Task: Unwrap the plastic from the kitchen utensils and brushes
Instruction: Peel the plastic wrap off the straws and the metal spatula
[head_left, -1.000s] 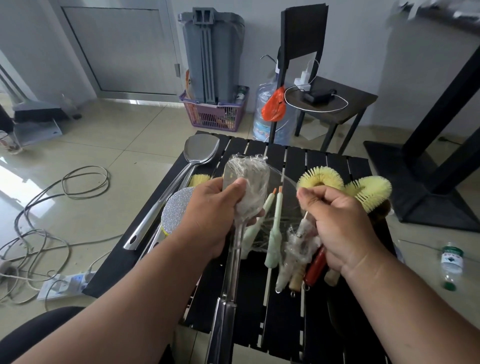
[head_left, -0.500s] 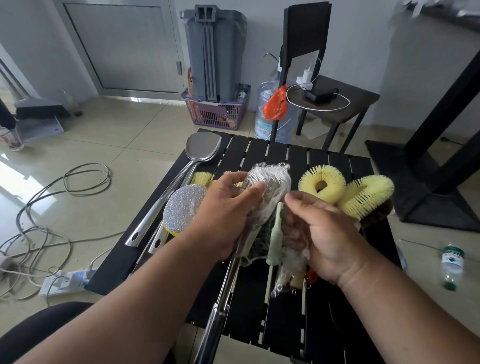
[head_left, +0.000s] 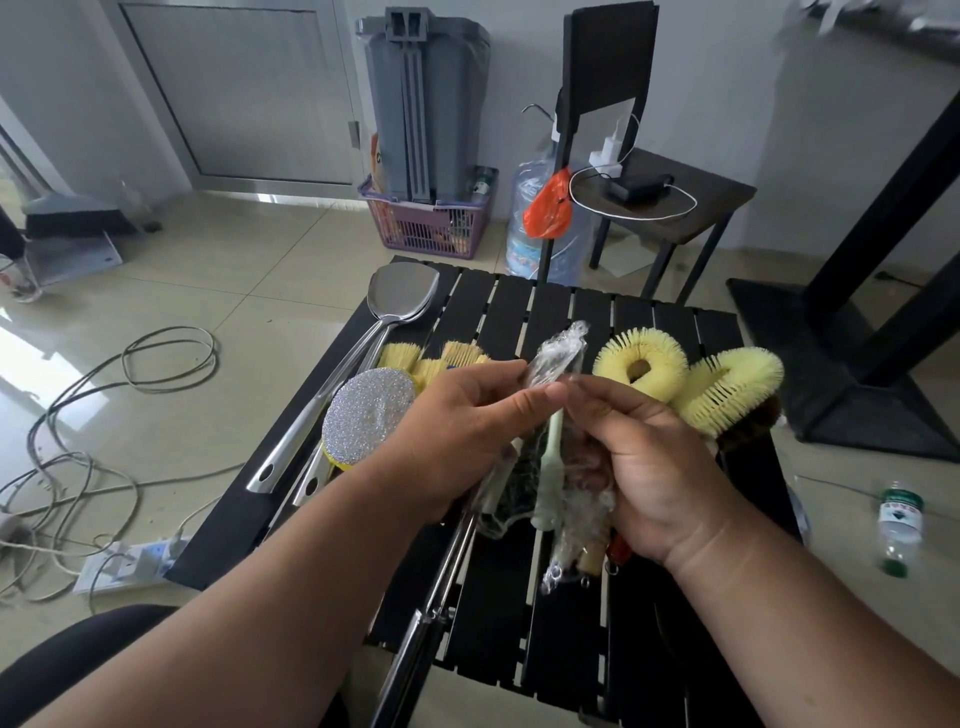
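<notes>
Head view: a crumpled strip of clear plastic wrap (head_left: 557, 354) is pinched between thumb and fingers of the left hand (head_left: 462, 415) and the right hand (head_left: 644, 457), held over the black slatted table (head_left: 519, 306) above a bundle of wrapped utensils with a pale green brush handle (head_left: 550, 467). The bundle is largely hidden by both hands. Flanking on the table are seen a steel spatula (head_left: 400, 296), a glittery silver round scrubber (head_left: 369, 421) and yellow ring-shaped bristle brushes (head_left: 641, 353); a green-capped bottle (head_left: 897, 525) lies on the floor at right.

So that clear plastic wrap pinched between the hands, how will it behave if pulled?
The plastic wrap looks thin and crumpled, so likely floppy and very light. It bunches where both hands pinch it, so it may stretch or tear rather than slide off. Its glossy surface could be slippery.
</notes>
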